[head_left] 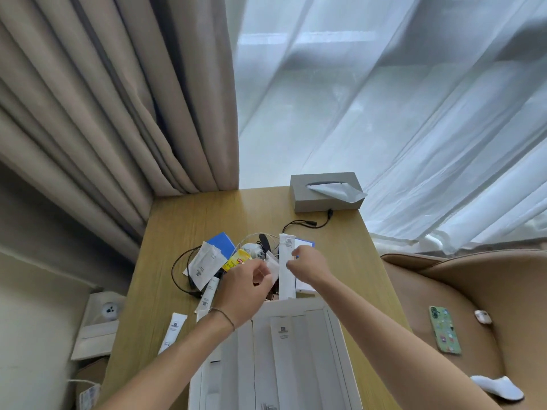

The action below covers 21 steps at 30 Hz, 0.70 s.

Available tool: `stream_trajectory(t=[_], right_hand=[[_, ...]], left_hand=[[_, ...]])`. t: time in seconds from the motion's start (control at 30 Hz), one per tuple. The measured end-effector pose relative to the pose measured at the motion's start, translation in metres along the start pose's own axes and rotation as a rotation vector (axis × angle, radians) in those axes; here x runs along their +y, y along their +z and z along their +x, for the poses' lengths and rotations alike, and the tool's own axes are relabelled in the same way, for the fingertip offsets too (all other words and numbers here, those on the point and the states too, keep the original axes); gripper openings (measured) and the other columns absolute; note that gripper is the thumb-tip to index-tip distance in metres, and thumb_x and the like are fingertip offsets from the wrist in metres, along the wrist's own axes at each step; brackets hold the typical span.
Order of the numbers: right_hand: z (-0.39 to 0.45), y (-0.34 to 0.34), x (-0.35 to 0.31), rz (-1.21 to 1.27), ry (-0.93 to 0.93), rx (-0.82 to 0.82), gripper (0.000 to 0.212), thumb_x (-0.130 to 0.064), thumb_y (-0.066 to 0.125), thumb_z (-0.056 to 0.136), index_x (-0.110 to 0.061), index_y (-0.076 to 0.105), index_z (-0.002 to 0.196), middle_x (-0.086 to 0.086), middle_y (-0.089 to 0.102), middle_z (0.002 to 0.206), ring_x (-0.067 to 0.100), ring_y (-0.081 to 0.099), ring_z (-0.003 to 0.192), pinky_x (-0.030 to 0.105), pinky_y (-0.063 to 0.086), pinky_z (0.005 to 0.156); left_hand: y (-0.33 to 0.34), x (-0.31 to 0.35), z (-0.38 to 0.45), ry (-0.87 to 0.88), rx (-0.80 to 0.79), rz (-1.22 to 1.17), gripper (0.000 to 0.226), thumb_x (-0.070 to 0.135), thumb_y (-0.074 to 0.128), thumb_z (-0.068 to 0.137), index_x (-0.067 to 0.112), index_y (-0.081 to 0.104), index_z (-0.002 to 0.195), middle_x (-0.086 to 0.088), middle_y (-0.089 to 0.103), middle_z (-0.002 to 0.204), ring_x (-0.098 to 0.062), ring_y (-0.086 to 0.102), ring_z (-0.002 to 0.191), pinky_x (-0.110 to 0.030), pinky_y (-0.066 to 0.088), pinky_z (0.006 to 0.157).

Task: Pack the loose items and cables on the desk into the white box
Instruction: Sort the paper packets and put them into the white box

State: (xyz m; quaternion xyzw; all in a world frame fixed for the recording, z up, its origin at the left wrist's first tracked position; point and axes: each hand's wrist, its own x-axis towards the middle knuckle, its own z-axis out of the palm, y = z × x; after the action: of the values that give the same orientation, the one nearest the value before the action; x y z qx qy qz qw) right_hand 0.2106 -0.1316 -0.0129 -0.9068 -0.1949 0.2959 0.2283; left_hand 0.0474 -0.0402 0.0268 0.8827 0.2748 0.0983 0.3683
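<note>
White sachet (273,269) pinched by the left hand (247,284) — right hand's (307,266) grip curls round a long white packet (287,266).

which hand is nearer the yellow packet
Left. The left hand sits right beside the yellow packet, just below and to its right. The right hand is farther right, by the tall white sachet.
</note>
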Motion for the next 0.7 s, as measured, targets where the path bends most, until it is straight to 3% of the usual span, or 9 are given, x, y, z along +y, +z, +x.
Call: stream_trajectory(t=[0.1,0.17,0.23,0.33,0.4,0.47,0.57,0.7], right_hand=[[0.016,0.013,-0.005,-0.083,0.082,-0.023,0.015,-0.022,0.053,0.085,-0.015,0.057,0.098,0.002,0.062,0.092,0.022,0.06,0.086,0.03,0.052,0.068],[0.022,0.02,-0.008,-0.11,0.124,-0.03,0.011,-0.021,0.053,0.083,-0.016,0.054,0.094,0.002,0.06,0.087,0.022,0.058,0.08,0.029,0.047,0.061],[0.029,0.028,-0.01,-0.146,0.137,-0.042,0.03,-0.023,0.057,0.084,-0.014,0.053,0.113,0.004,0.063,0.098,0.025,0.061,0.088,0.032,0.048,0.066],[0.037,0.041,-0.011,-0.191,0.141,-0.069,0.071,-0.022,0.061,0.086,-0.013,0.027,0.148,0.009,0.064,0.115,0.028,0.062,0.106,0.035,0.048,0.072],[0.042,0.049,-0.01,-0.195,0.14,-0.069,0.088,-0.021,0.06,0.087,-0.015,0.008,0.158,0.011,0.064,0.119,0.029,0.063,0.109,0.035,0.047,0.072],[0.045,0.054,-0.008,-0.209,0.14,-0.041,0.093,-0.022,0.06,0.088,-0.016,0.001,0.16,0.012,0.064,0.123,0.029,0.062,0.112,0.035,0.045,0.072],[0.051,0.057,-0.005,-0.192,0.155,0.011,0.089,-0.023,0.058,0.089,-0.017,0.004,0.16,0.011,0.065,0.122,0.03,0.063,0.112,0.035,0.044,0.074],[0.053,0.051,0.001,-0.092,0.206,0.05,0.068,-0.024,0.056,0.089,-0.015,0.026,0.149,0.008,0.065,0.109,0.029,0.064,0.1,0.036,0.049,0.071]], left_hand=[[0.001,-0.011,0.007,-0.033,0.002,0.005,0.008,0.028,0.062,0.086,0.029,0.063,0.078,0.013,0.067,0.07,0.002,0.061,0.069,-0.029,0.054,0.064],[0.001,-0.017,0.009,-0.047,0.0,0.016,0.008,0.028,0.061,0.087,0.028,0.064,0.08,0.013,0.067,0.072,0.0,0.062,0.07,-0.029,0.054,0.063],[0.001,-0.024,0.01,-0.046,-0.015,0.038,0.008,0.028,0.061,0.088,0.028,0.064,0.08,0.013,0.067,0.073,-0.002,0.062,0.071,-0.029,0.054,0.062],[0.0,-0.033,0.012,-0.057,-0.036,0.065,0.009,0.028,0.061,0.088,0.028,0.064,0.08,0.013,0.066,0.074,-0.005,0.062,0.072,-0.029,0.054,0.063],[-0.001,-0.039,0.013,-0.072,-0.048,0.078,0.009,0.028,0.061,0.088,0.028,0.065,0.08,0.012,0.066,0.073,-0.006,0.061,0.071,-0.029,0.053,0.062],[-0.001,-0.044,0.014,-0.082,-0.055,0.086,0.009,0.028,0.06,0.088,0.028,0.063,0.079,0.012,0.065,0.072,-0.006,0.06,0.07,-0.026,0.05,0.059],[-0.002,-0.05,0.016,-0.099,-0.066,0.093,0.009,0.027,0.059,0.088,0.029,0.064,0.08,0.013,0.065,0.072,-0.004,0.059,0.069,-0.02,0.042,0.055],[0.0,-0.056,0.022,-0.123,-0.107,0.103,0.01,0.027,0.058,0.089,0.029,0.066,0.082,0.013,0.066,0.075,-0.003,0.061,0.074,-0.022,0.049,0.061]])
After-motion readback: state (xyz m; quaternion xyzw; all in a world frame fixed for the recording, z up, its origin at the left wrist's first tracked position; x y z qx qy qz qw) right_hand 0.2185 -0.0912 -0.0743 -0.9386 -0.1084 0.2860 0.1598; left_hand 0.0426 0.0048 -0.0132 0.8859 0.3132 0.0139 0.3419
